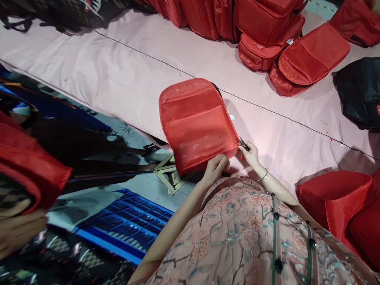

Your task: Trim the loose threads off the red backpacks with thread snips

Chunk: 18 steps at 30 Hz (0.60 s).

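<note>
A red fabric bag (202, 134) lies turned toward me at the table's near edge, its lining and a mesh pocket showing. My left hand (216, 168) is closed on the bag's near edge, fingertips partly hidden by the cloth. In my right hand (251, 155) is a small dark pair of thread snips (244, 145), its tips at the bag's right-hand seam. A small white tag (232, 117) sticks out from that same side. Red scraps (242, 157) show just below the snips.
Red bags (204, 18) stand along the far side, with another opened red bag (314, 55) and a black bag (360, 93) at right. Red bags (335, 194) lie near my right elbow. Left are a blue plastic crate (127, 221) and another person's hand (22, 225) holding a red bag.
</note>
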Each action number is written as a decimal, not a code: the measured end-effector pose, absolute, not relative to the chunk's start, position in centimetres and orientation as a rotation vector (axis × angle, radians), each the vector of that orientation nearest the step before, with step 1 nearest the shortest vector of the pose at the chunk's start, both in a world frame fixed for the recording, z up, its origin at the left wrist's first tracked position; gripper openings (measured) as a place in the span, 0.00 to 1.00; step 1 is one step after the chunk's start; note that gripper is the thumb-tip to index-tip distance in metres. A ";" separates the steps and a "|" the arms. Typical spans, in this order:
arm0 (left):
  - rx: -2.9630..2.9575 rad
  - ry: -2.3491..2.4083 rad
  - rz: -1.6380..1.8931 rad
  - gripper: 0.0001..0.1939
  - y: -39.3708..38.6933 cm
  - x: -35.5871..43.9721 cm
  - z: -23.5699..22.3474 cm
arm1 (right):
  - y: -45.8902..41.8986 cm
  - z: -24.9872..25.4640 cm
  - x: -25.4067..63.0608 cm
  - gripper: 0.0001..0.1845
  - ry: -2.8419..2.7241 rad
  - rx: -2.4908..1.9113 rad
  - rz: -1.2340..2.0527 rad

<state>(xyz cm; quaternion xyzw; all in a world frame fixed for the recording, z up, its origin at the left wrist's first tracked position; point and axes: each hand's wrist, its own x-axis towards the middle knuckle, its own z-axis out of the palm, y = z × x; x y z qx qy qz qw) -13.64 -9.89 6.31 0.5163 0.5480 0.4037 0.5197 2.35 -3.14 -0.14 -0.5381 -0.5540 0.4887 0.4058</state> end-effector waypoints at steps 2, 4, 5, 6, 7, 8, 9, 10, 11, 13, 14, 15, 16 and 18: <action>0.978 1.204 0.933 0.22 -10.6 -13.0 5.6 | -2.4 0.1 2.2 0.18 -1.431 -1.349 1.214; 0.666 1.229 0.991 0.19 -10.6 -12.2 4.4 | -1.7 0.4 2.2 0.16 -1.546 -1.329 1.173; 0.513 1.256 1.042 0.18 -10.4 -11.8 3.8 | -1.4 0.5 2.2 0.14 -1.612 -1.317 1.148; 0.379 1.270 1.095 0.19 -10.0 -11.5 3.2 | -1.1 0.6 2.2 0.13 -1.672 -1.302 1.122; 0.270 1.271 1.140 0.19 -9.6 -11.1 2.8 | -0.8 0.7 2.2 0.12 -1.716 -1.287 1.096; 0.189 1.257 1.177 0.19 -9.2 -10.8 2.5 | -0.6 0.8 2.2 0.11 -1.744 -1.275 1.075; 0.130 1.237 1.210 0.18 -8.8 -10.4 2.4 | -0.3 0.8 2.1 0.11 -1.762 -1.265 1.066; 0.087 1.216 1.238 0.18 -8.3 -10.0 2.3 | -0.1 0.9 2.0 0.11 -1.775 -1.260 1.072; 0.054 1.200 1.262 0.17 -7.9 -9.6 2.4 | 0.2 0.9 2.0 0.11 -1.786 -1.265 1.093; 0.011 1.192 1.293 0.17 -7.1 -8.8 2.6 | 0.6 1.2 1.9 0.11 -1.804 -1.298 1.166; -0.002 1.205 1.307 0.17 -6.7 -8.5 2.7 | 0.8 1.3 1.9 0.11 -1.811 -1.317 1.212; -0.010 1.228 1.322 0.16 -6.3 -8.1 2.6 | 1.0 1.4 1.9 0.11 -1.814 -1.334 1.254; -0.008 1.254 1.340 0.16 -6.0 -7.9 2.5 | 1.2 1.6 2.0 0.12 -1.811 -1.350 1.289; 0.032 1.296 1.375 0.16 -5.7 -7.6 2.0 | 1.5 1.8 2.0 0.13 -1.798 -1.380 1.335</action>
